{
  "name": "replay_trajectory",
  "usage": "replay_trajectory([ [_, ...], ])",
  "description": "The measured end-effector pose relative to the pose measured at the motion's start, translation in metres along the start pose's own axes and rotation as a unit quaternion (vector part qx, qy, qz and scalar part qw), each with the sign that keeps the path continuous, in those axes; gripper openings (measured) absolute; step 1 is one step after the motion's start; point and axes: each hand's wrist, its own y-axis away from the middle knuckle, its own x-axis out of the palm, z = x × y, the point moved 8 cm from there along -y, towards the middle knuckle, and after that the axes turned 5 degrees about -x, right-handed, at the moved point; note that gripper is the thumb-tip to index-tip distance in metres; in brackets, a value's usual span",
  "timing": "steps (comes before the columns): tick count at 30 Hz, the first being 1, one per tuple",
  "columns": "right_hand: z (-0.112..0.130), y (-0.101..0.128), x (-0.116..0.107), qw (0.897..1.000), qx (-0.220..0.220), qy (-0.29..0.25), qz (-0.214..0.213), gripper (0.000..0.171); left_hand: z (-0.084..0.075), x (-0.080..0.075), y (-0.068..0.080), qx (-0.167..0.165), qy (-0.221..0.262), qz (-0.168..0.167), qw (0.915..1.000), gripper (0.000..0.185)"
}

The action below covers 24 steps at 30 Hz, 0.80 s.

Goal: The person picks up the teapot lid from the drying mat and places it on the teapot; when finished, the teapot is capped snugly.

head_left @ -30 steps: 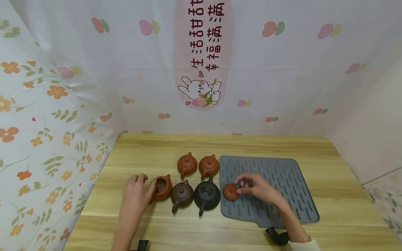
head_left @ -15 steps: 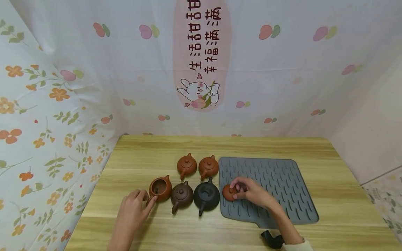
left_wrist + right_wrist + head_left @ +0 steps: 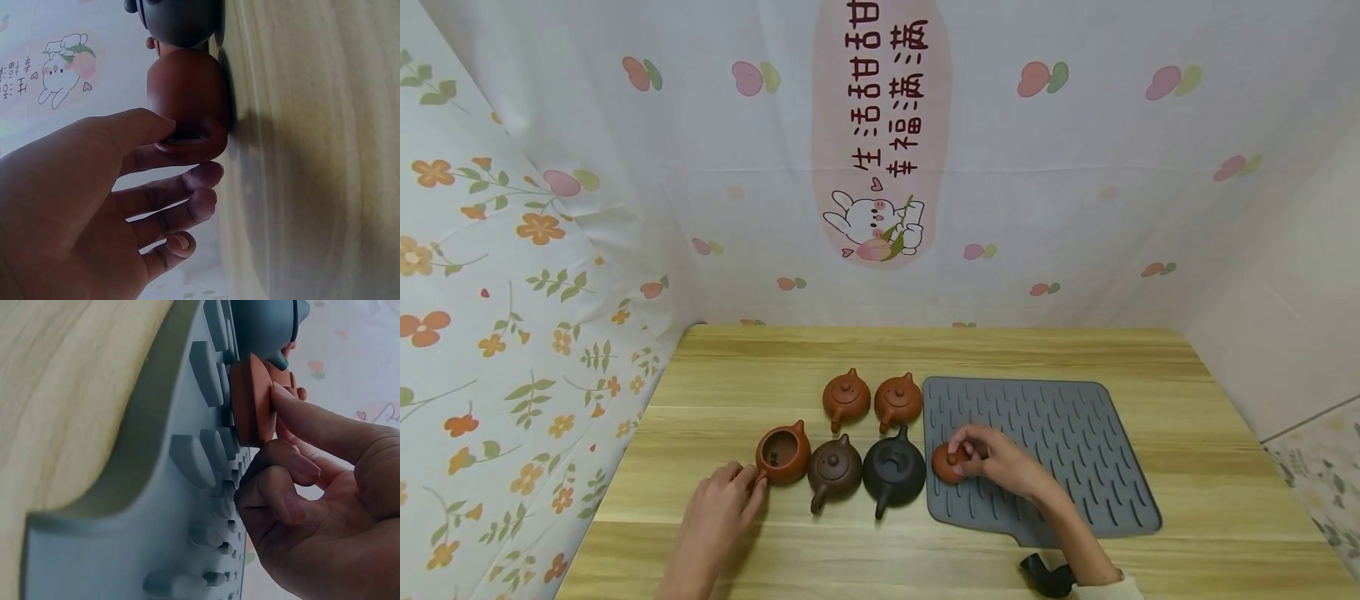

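A reddish-brown teapot without its lid stands at the left end of the front row, its round mouth facing up and dark marks inside. My left hand pinches its handle; in the left wrist view the thumb lies on the handle with the index finger behind, the other fingers loosely bent below. On the grey mat at right lies a reddish-brown lid. Thumb and fingers of my right hand pinch it at its knob, which they partly hide. In the right wrist view the lid sits on the mat's raised ridges.
Beside the lidless pot stand a dark brown teapot and a larger black teapot, close to the mat's left edge. Two orange-brown lidded teapots sit behind them. A black curved object lies near the right forearm.
My left hand has drawn back from beside the lidless teapot to its handle, and the pot's spout side shows more. My right hand has moved left onto the lid's knob.
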Motion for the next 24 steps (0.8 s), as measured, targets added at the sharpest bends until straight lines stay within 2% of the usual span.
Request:
replay_trajectory([
  [5, -0.002, 0.0, -0.001, 1.0, 0.015, -0.014, -0.01, 0.021, 0.002, 0.002, 0.0, -0.01, 0.003, 0.002, 0.9999, 0.008],
  [15, 0.003, 0.005, -0.011, 0.999, 0.021, -0.029, -0.021, 0.025, 0.001, 0.0, 0.0, -0.004, 0.006, -0.002, 1.0, 0.006],
  [20, 0.014, -0.002, -0.013, 1.0, 0.015, -0.017, -0.02, 0.024, 0.001, 0.0, 0.0, -0.005, 0.005, -0.001, 1.0, 0.006],
  [24, 0.032, -0.011, -0.009, 1.0, -0.002, -0.013, -0.014, 0.022, 0.001, 0.0, 0.0, -0.003, 0.007, -0.001, 1.0, 0.006],
])
